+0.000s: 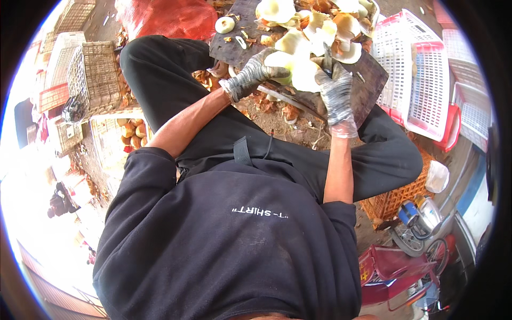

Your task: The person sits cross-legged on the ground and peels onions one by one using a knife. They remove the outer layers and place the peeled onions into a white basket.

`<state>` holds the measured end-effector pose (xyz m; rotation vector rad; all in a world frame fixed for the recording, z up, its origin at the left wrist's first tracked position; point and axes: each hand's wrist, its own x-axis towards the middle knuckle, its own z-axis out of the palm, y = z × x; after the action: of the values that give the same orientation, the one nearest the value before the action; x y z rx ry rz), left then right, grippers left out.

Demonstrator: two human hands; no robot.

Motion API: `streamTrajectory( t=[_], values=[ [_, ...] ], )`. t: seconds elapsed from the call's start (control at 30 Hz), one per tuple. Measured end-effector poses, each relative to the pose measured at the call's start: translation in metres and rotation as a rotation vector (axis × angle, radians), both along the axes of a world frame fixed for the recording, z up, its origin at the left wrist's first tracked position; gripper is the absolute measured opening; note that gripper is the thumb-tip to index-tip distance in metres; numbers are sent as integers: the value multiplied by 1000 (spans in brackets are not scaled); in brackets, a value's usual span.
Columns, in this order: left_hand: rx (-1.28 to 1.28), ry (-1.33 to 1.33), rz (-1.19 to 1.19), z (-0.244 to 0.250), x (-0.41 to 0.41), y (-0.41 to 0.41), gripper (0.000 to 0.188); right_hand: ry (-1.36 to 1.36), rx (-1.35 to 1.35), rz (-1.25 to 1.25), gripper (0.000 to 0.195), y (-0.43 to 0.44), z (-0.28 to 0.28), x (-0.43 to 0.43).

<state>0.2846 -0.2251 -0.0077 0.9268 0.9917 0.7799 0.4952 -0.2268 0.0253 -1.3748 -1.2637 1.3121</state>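
Observation:
My left hand (256,74), in a grey knitted glove, grips the left side of a pale peeled onion (302,74) at the near edge of a dark wooden board (370,76). My right hand (335,88), gloved alike, holds a small knife (327,58) with its blade pointing away from me, and its thumb touches the onion's right side. Onion layers and brown skins (346,28) lie heaped just beyond both hands. A small whole peeled onion (225,25) sits at the board's far left corner. How far the fingers wrap under the onion is hidden.
A red mesh sack (166,18) lies beyond my left knee. White and pink plastic crates (430,88) stand at the right, an orange crate (394,204) by my right knee. A crate of unpeeled onions (108,140) is at the left. Skins litter the ground.

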Motion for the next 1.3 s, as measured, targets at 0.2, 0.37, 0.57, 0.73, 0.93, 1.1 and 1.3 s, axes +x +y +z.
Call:
streamTrajectory(
  t=[0.2, 0.37, 0.57, 0.73, 0.93, 1.1, 1.3],
  values=[
    [-128, -366, 87, 2, -4, 2, 55, -118, 138, -18, 18, 6, 6, 17],
    [-336, -735, -5, 0, -15, 17, 57, -7, 49, -364, 18, 14, -45, 47],
    [-316, -969, 25, 12, -18, 20, 56, 410, -274, -512, 34, 12, -7, 31],
    [-203, -782, 1, 28, 4, 13, 66, 888, -467, -385, 43, -16, -15, -12],
    [162, -231, -245, 36, 16, 20, 73, 938, -451, -405, 19, -19, -19, -24],
    [-111, -325, -105, 35, 19, 11, 62, 608, -183, -609, 12, -13, -7, -20],
    [-115, -533, -2, 19, 22, 5, 66, 620, -57, -429, 13, -14, 32, -26]
  ],
)
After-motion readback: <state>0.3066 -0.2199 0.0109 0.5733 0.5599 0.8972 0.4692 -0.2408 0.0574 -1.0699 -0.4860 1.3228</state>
